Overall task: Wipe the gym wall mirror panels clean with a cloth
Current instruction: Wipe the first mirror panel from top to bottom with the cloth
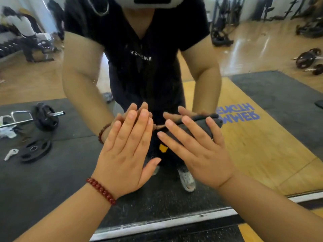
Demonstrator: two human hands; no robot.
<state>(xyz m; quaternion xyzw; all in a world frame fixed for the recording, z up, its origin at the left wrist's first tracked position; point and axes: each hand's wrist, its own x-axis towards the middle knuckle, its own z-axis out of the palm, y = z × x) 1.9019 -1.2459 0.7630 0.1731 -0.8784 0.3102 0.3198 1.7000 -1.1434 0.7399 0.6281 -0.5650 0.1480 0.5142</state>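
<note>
The cloth (pixel 197 127) is dark grey, bunched, with a yellow tag at its lower edge. The right hand (pixel 201 151), fingers straight and spread, presses it flat against the mirror (pixel 262 137). The left hand (pixel 122 154) lies flat, fingers straight, against the glass beside it, holding nothing.

Glass, cloth and rubber at the gym wall

The mirror (pixel 52 81) is smooth, glossy glass with faint specks and smears, edged below by a pale, smooth strip (pixel 164 222). The cloth (pixel 197 124) under the right hand (pixel 197 151) is dark, soft, matt fabric. A bracelet (pixel 101 191) of shiny dark-red beads circles the left wrist. Reflected in the glass: a matt, grainy black rubber mat (pixel 70 172), a glossy varnished wood floor (pixel 244 49), matt black weight plates (pixel 35 151) and a bright metal bar (pixel 57 113).
</note>
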